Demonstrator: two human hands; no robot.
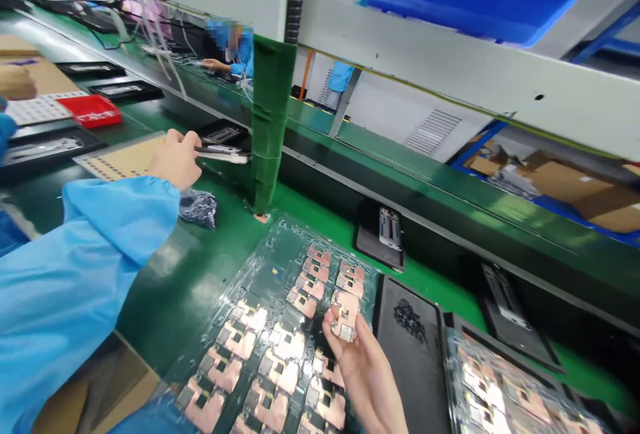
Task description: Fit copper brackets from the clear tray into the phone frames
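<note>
My left hand [175, 159], in a light blue sleeve, is closed on the end of a slim phone frame [226, 153], seen edge-on beside the green-wrapped post. Just behind it sits a black tray with another metal part. My right hand [367, 364] pinches a small copper-faced circuit board [345, 314] between thumb and fingers, over a clear plastic tray [270, 244]. Rows of similar copper-faced boards [270, 367] lie in that tray. Below my left wrist rests a small bag of dark bits [199, 209].
A black tray [425, 367] with small black pieces is right of the boards, beside another board tray [455, 381]. Phone frames [390, 227] lie in trays along the conveyor. The post [273, 127] stands ahead. At left are a red bin [95, 111] and another person's hand [17, 82].
</note>
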